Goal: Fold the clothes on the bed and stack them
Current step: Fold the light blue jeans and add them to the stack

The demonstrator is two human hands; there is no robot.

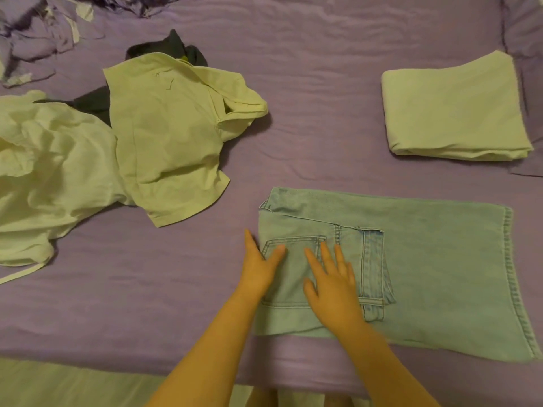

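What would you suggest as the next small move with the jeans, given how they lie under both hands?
Probably fold the hem end over toward the waist. The jeans lie flat, still long to the right, with the left hand and right hand pressing open on the pocket end, while the folded pale garment shows the compact size needed for stacking.

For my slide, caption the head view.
Both hands, left and right, flat on half-folded jeans on a purple bed.

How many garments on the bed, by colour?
Pale yellow: 3, namely folded piece, crumpled shirt, crumpled garment
Light blue denim: 1, jeans
Dark: 1, dark garment, mostly covered
Total: 5
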